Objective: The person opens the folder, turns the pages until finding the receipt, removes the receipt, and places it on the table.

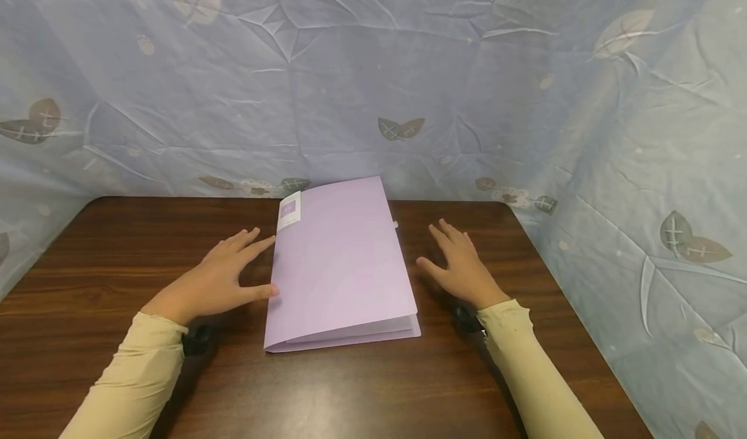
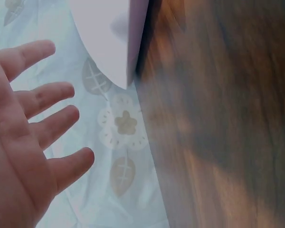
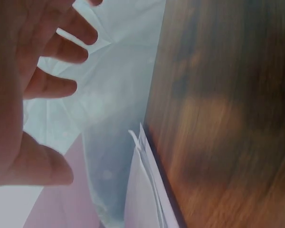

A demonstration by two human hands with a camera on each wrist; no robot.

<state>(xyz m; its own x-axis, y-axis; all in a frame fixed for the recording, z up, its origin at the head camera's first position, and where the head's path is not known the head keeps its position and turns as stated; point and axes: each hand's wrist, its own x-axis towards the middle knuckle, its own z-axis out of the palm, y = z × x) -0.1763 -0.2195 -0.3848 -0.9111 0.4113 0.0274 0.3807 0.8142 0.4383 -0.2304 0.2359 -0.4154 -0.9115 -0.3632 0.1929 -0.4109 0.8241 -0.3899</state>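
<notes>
A lilac folder (image 1: 341, 264) lies closed and flat on the dark wood worktop (image 1: 105, 277), its far end close to the back edge. A small white label (image 1: 288, 211) sits at its far left corner; there is a lilac patch on it, but any writing is too small to read. A small tab (image 1: 395, 224) sticks out of the folder's right edge near the far end. At the near edge the cover stands a little apart from the sheets under it.

The left hand (image 1: 218, 282) is just left of the folder, fingers (image 2: 47, 97) straight and spread, holding nothing; the thumb tip and forefinger tip reach the folder's left edge. The right hand (image 1: 461, 267) is near the folder's right edge but apart from it, fingers (image 3: 61, 50) straight and loosely spread, thumb out toward the folder, holding nothing. Whether either palm rests on the worktop I cannot tell. Both arms wear cream sleeves (image 1: 137, 377), each with a black strap at the wrist.

A pale blue cloth (image 1: 525, 102) printed with leaves and small flowers hangs behind the worktop and along its left and right sides. Nothing lies between the hands and the folder.
</notes>
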